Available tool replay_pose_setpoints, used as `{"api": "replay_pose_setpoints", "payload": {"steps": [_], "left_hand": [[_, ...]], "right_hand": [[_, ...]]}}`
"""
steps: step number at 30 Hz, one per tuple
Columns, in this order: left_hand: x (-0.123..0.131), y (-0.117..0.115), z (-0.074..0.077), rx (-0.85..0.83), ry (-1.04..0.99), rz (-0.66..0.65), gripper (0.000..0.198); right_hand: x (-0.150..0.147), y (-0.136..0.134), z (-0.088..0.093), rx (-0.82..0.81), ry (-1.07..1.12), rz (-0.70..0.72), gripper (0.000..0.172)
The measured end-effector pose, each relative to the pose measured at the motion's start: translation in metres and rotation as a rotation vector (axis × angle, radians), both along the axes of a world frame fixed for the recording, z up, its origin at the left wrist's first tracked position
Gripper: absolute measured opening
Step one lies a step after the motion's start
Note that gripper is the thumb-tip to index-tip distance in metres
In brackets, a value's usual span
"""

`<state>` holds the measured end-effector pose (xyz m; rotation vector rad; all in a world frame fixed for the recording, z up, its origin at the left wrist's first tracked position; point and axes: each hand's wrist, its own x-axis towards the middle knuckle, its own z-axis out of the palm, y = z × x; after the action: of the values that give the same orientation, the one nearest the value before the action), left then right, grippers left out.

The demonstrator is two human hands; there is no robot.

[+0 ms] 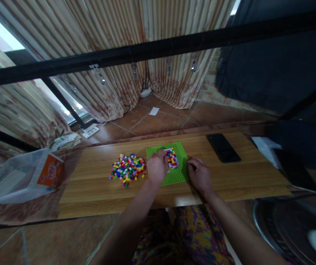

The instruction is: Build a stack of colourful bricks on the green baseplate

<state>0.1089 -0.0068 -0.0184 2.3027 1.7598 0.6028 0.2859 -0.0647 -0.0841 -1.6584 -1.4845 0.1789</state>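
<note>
1. Progress: small multicolour brick patch [172,158] sits on far-mid part of green baseplate [174,177], mid table [97,191]; most of plate bare, big loose brick pile [127,168] just left of it, so lots left, prob early stage
2. L hand [157,166]: fingers curled down at patch's left edge, touching it; can't tell if pinching a brick
3. R hand [200,175]: half-curled, fingertips on plate's right edge, nothing clasped afaict

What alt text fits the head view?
On a wooden table, the left hand touches a patch of coloured bricks on a green baseplate; the right hand rests at the plate's right edge. A pile of loose bricks lies to the left, a black phone to the right.
</note>
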Motion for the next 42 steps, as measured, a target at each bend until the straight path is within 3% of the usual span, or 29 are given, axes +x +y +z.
{"api": "replay_pose_setpoints", "payload": {"steps": [8,18,24,28,32,37,42], "left_hand": [[-0.003,-0.004,-0.005,0.083,0.028,-0.120,0.024],[-0.003,-0.004,0.000,0.017,0.110,-0.165,0.031],[-0.010,-0.008,-0.001,0.042,-0.033,-0.201,0.033],[-0.028,-0.019,-0.001,0.109,-0.206,-0.073,0.032],[-0.062,-0.037,-0.003,0.108,-0.256,-0.004,0.026],[-0.103,-0.061,-0.012,0.069,-0.188,0.077,0.026],[-0.114,-0.068,-0.018,0.053,-0.065,0.078,0.027]], "right_hand": [[0.000,0.000,0.001,0.010,-0.005,0.001,0.022],[-0.001,-0.001,0.000,-0.003,-0.008,-0.010,0.022],[0.000,-0.001,0.001,0.005,-0.023,-0.005,0.022],[0.000,-0.001,0.000,0.023,-0.031,-0.003,0.021],[0.001,-0.001,-0.001,0.027,-0.023,0.003,0.021],[0.002,-0.002,-0.002,0.011,-0.032,-0.008,0.021],[0.001,-0.002,-0.001,0.021,-0.024,-0.006,0.021]]}}
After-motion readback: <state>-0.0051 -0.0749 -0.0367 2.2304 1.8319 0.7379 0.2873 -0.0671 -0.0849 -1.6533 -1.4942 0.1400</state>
